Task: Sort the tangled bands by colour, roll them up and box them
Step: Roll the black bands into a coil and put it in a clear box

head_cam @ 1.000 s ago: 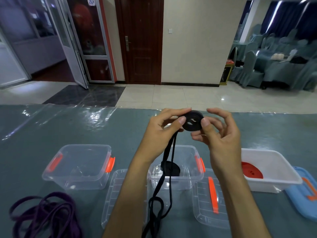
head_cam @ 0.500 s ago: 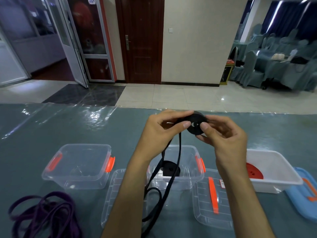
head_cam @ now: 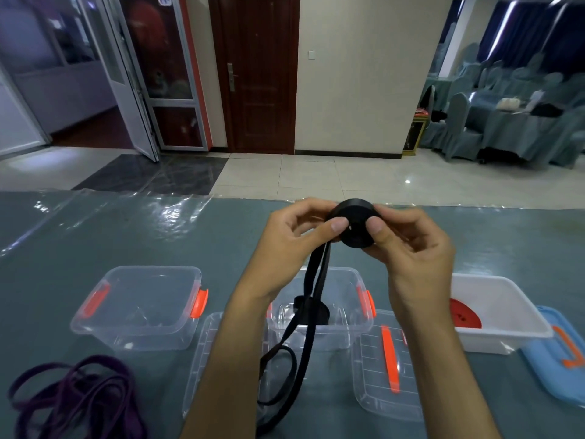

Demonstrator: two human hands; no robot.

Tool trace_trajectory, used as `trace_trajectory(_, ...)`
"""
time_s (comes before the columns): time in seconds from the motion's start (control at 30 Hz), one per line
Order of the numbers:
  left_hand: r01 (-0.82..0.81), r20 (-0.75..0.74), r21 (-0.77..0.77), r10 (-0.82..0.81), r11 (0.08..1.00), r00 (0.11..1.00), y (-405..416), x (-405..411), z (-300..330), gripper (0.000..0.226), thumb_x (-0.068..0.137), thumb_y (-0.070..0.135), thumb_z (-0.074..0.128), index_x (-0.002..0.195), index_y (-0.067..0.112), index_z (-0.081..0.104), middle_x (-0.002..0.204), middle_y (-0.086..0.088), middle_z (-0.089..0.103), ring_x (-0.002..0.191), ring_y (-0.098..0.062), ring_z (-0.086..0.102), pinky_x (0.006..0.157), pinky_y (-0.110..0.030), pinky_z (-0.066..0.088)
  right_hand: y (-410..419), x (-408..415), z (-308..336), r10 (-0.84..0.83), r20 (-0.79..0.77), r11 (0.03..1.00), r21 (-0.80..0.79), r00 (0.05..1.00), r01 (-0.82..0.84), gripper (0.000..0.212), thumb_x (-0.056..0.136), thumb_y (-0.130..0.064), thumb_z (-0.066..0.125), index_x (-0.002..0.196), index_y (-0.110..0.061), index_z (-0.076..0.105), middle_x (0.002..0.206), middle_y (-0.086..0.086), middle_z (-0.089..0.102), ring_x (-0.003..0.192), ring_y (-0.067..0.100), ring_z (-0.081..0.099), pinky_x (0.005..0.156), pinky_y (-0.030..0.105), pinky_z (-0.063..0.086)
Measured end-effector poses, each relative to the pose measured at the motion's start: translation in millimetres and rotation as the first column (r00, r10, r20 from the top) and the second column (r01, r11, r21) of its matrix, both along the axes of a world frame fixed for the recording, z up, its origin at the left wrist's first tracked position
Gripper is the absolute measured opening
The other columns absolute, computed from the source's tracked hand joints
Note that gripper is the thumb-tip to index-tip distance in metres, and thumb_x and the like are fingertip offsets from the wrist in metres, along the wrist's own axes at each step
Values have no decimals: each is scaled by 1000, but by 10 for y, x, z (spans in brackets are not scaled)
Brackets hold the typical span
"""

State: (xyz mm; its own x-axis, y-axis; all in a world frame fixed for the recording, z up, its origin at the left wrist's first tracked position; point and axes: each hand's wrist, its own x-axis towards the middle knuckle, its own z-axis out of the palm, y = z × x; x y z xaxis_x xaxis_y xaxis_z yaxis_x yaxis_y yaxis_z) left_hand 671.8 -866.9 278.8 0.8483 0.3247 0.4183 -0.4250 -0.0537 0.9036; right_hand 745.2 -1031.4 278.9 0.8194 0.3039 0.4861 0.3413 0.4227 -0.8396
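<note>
Black band roll (head_cam: 354,224) sat raised above the table, pinched between the left hand (head_cam: 292,239) and right hand (head_cam: 411,245), fingers curled round it. Its loose tail (head_cam: 311,315) dangled over the clear box (head_cam: 348,286) — slack there, or a weak pinch, could let the coil unwind.

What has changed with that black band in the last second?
Both hands, left and right, kept winding: the black roll has turned and grown thicker, and the loose black tail has shortened and swung. The boxes, lids, red roll and purple bands stayed put.
</note>
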Motion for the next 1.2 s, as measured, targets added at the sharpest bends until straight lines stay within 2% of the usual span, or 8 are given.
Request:
trace_trajectory(0.23, -89, -18, 149, 92, 985, 996, -7, -17, -9, 9, 95, 25, 78, 103, 28, 80, 103, 3, 79, 103, -18, 74, 87, -26, 59, -7, 21, -65, -5, -58, 998, -71, 998, 1, 23, 82, -23, 85, 75, -15, 65, 96, 11, 80, 88, 29, 80, 71, 41, 66)
trace_trajectory(0.33, -118, -29, 137, 123, 984, 992, -54, 1, -11, 11, 96, 23, 78, 106, 19, 81, 101, 1, 79, 99, -17, 74, 81, -30, 62, 10, -3, -33, -48, -66, 999, -16, 997, 47, 20, 86, -21, 84, 96, -18, 66, 92, 9, 80, 85, 26, 80, 69, 44, 67)
trace_trajectory(0.47, -49, -84, 172, 64, 984, 994, 0, -37, -33, 22, 92, 21, 82, 114, 21, 80, 110, 3, 80, 108, -18, 73, 96, -34, 60, -18, 21, -46, -29, -65, 999, 11, 997, 30, 51, 86, -22, 83, 130, -24, 57, 95, 12, 80, 87, 28, 80, 70, 39, 66)
trace_trajectory(0.63, -63, -12, 129, 65, 990, 998, -20, -42, -31, 33, 90, 18, 84, 121, 26, 78, 110, 5, 79, 105, -16, 76, 93, -25, 59, -34, 26, -87, -23, -28, 998, -51, 999, 21, 12, 90, -23, 78, 96, -17, 70, 92, 5, 80, 87, 21, 80, 72, 39, 67)
trace_trajectory(0.73, -137, 51, 138, 131, 981, 990, 14, -59, -39, 30, 86, 22, 88, 112, 32, 76, 108, 5, 78, 105, -16, 76, 90, -22, 58, -68, 49, -72, 46, -61, 995, -82, 997, -51, 21, 80, -22, 83, 82, -12, 65, 91, 5, 79, 87, 25, 80, 74, 39, 66)
trace_trajectory(0.83, -146, 79, 120, 137, 982, 987, 4, -66, -41, 23, 85, 22, 88, 102, 33, 79, 105, 5, 80, 105, -17, 77, 89, -22, 58, -88, 67, -52, 110, -51, 986, -118, 993, -115, 27, 79, -18, 82, 101, -15, 68, 88, 4, 76, 84, 26, 79, 72, 36, 66)
trace_trajectory(1.03, 46, 10, 131, -48, 990, 999, 28, -71, -50, 42, 90, 10, 82, 129, 26, 76, 122, 2, 77, 119, -18, 72, 101, -27, 56, -142, 91, -54, 40, -6, 999, -23, 999, -40, 14, 85, -15, 80, 96, -13, 72, 99, 11, 80, 97, 30, 79, 77, 42, 66)
trace_trajectory(1.2, -150, 77, 74, 145, 986, 987, -55, -30, -54, 35, 82, 12, 90, 113, 26, 81, 106, 4, 82, 102, -13, 78, 90, -20, 58, -180, 148, -92, 69, -80, 992, -102, 994, -77, 27, 77, -19, 85, 82, -11, 59, 97, 17, 77, 96, 37, 78, 75, 43, 66)
